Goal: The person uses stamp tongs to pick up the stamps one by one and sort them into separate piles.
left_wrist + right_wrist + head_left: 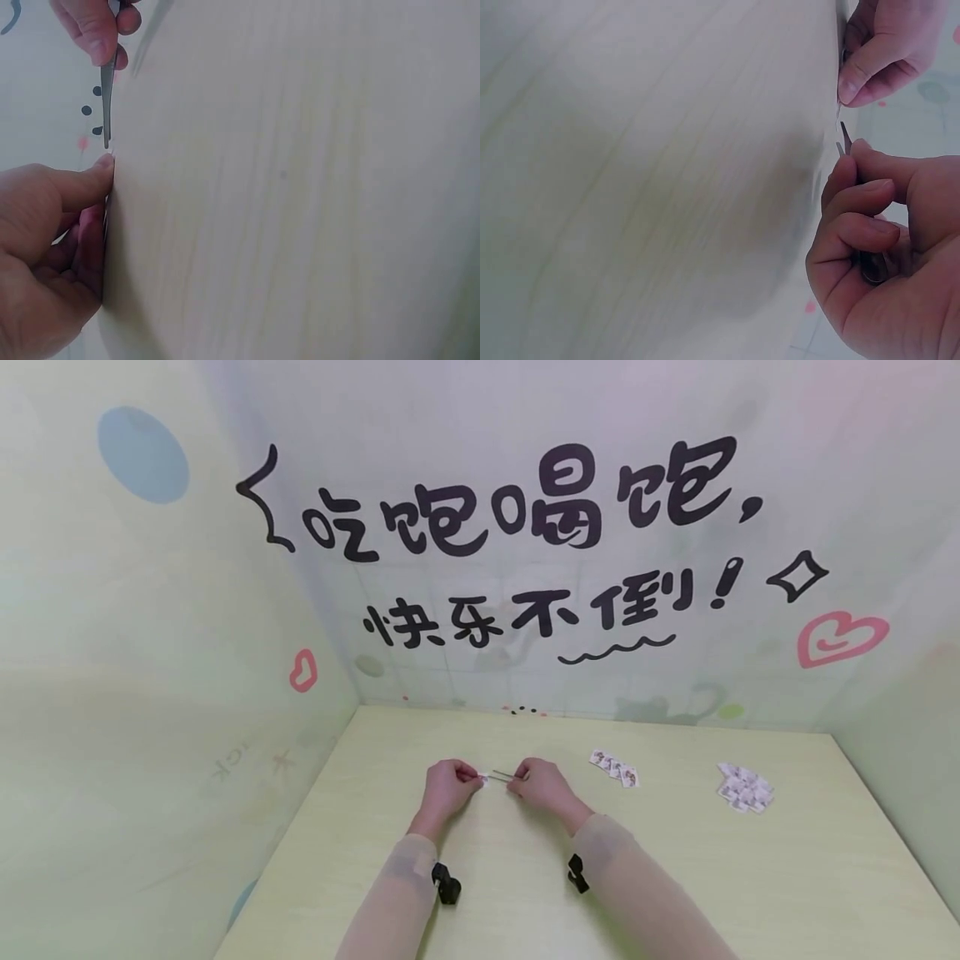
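In the head view my left hand [448, 787] pinches a small white printed paper piece [485, 782] between thumb and fingertips, just above the table. Most of that piece is covered by the fingers. My right hand [546, 785] holds a pair of metal tweezers [501, 777], whose spread tips point left toward the paper piece. The right wrist view shows thumb and forefinger close behind the tweezers' tips [844, 135], with a dark rounded end inside the palm. In the left wrist view the tweezers [107, 97] end just above the left thumb tip; contact with the paper cannot be told.
Right of the hands, a short overlapping row of small printed pieces [615, 768] lies on the pale wooden table [517, 893]. Farther right is a loose pile of similar pieces [745, 788]. A printed cloth wall [465, 677] borders the table's back and sides.
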Available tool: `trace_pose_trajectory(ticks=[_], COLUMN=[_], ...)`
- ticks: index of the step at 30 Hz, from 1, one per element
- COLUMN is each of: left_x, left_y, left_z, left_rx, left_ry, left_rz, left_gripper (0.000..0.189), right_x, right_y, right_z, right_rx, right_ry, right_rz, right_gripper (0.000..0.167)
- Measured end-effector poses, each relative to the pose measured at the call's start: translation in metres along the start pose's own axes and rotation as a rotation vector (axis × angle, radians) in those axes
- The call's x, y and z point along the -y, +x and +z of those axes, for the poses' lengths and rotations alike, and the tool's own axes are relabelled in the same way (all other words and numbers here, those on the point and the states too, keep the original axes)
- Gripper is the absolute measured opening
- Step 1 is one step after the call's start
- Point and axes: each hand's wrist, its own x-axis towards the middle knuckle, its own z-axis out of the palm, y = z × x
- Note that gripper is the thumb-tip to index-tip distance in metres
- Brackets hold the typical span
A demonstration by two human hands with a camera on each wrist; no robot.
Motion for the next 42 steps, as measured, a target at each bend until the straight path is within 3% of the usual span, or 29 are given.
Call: trace_pose_trajectory(ticks=[7, 24, 34, 42], left_x=[-0.004, -0.006, -0.002, 0.004], left_y=[-0.004, -0.005, -0.005, -0.007], left_z=[0.001, -0.001, 0.000, -0.004], left_rx=[0.002, 0.018, 0.004, -0.036], left_ry=[-0.016, -0.016, -0.001, -0.061], left_rz=[0.004, -0.019, 0.014, 0.020], left_gripper=[0.008, 0.005, 0.004, 0.014], right_x=[0.005, 0.002, 0.005, -0.005], right_y=[0.000, 0.002, -0.002, -0.008], right_z=[0.005, 0.011, 0.015, 0.011], right_rx=[-0.022, 0.051, 0.044, 0.041], right_ry=[-0.016, 0.029, 0.041, 0.091], right_rz=[-0.022, 0.003, 0.034, 0.023], right_gripper=[0.013, 0.018, 0.019, 0.022])
